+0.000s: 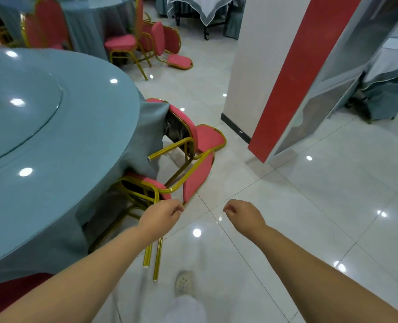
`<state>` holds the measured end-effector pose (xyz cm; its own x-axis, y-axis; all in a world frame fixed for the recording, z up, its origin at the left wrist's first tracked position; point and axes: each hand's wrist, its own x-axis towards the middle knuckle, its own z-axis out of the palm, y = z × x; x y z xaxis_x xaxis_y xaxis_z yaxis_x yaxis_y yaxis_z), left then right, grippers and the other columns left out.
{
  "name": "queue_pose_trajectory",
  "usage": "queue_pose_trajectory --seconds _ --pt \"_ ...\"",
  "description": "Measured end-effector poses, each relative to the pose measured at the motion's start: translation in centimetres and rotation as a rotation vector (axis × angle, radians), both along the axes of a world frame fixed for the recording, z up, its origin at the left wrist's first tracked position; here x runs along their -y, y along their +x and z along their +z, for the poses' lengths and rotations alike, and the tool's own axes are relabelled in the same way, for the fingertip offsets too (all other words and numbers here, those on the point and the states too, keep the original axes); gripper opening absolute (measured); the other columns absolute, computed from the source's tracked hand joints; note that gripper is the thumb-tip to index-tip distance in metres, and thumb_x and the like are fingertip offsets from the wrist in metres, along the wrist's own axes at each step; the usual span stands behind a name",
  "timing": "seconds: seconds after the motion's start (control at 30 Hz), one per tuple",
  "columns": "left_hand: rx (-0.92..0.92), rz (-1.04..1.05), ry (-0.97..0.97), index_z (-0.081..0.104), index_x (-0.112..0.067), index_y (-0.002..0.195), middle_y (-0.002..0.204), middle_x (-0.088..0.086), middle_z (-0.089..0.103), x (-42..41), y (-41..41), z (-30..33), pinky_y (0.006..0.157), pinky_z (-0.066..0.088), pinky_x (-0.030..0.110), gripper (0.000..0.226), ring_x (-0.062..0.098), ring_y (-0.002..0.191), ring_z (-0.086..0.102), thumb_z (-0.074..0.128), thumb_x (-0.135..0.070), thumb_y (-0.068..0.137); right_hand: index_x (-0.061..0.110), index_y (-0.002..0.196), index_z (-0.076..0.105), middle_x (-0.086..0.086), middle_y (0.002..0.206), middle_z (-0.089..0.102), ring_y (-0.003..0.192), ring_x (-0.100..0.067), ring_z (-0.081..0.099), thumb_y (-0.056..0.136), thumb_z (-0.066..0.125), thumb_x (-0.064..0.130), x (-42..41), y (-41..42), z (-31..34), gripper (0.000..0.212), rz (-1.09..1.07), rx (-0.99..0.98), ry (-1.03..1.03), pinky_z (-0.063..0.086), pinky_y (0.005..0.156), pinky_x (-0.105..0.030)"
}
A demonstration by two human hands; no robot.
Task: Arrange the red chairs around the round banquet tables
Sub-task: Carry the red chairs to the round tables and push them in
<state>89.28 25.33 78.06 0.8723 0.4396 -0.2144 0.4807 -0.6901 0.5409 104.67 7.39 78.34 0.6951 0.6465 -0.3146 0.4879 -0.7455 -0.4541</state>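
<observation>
Two red chairs with gold frames lie tipped over on the floor beside the round blue-clothed banquet table (42,136). The nearer chair (197,180) has its backrest slanting down to the tiles and its legs pointing toward me. The farther chair (207,136) lies behind it, partly under the tablecloth. My left hand (164,212) hovers just above the nearer chair's frame, fingers loosely curled, holding nothing. My right hand (242,212) hangs over bare tiles to the right, also loosely curled and empty.
More red chairs (121,43) stand and one lies toppled (179,60) near a second blue table (95,26) at the back. A white and red pillar (270,73) rises right of the fallen chairs. My shoe (184,282) is on the glossy white tiles.
</observation>
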Motion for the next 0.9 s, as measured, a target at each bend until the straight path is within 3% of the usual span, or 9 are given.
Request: queue_pose_trajectory --seconds 0.1,0.4,0.63,0.9 --pt "-0.006 0.045 -0.010 0.062 -0.022 0.097 0.090 -0.007 0.063 -2.4 4.6 -0.4 0.077 0.054 0.031 0.015 0.010 0.084 0.059 0.048 -0.020 0.095 0.016 0.106 0.065 0.001 0.104 0.066 0.085 -0.011 0.054 0.095 0.044 0.018 -2.0 4.0 -0.1 0.024 0.029 -0.005 0.012 0.041 0.071 -0.023" --pt "0.058 0.008 -0.040 0.063 -0.020 0.109 0.102 -0.009 0.062 -10.3 20.7 0.3 0.067 0.042 0.016 0.020 0.006 0.088 0.054 0.049 -0.019 0.095 0.017 0.107 0.065 0.001 0.102 0.067 0.087 -0.015 0.058 0.095 0.044 0.017 -8.5 19.3 1.8 0.024 -0.014 0.042 -0.037 0.045 0.071 -0.024" --pt "0.024 0.002 -0.096 0.063 -0.017 0.108 0.098 -0.007 0.062 -12.7 29.8 -0.9 0.074 0.046 0.019 0.019 0.010 0.093 0.058 0.050 -0.016 0.094 0.016 0.106 0.065 0.001 0.103 0.067 0.087 -0.014 0.057 0.095 0.045 0.016 -11.9 28.3 0.4 0.024 0.015 0.003 -0.048 0.044 0.071 -0.024" --pt "-0.034 0.168 -0.117 0.063 -0.021 0.110 0.103 -0.006 0.063 -15.2 39.4 -3.2 0.077 0.049 0.020 0.020 0.008 0.093 0.058 0.050 -0.019 0.095 0.016 0.107 0.065 0.000 0.104 0.067 0.091 -0.018 0.060 0.095 0.045 0.016 -17.4 41.4 -1.9 0.024 0.172 -0.036 -0.053 0.049 0.075 -0.027"
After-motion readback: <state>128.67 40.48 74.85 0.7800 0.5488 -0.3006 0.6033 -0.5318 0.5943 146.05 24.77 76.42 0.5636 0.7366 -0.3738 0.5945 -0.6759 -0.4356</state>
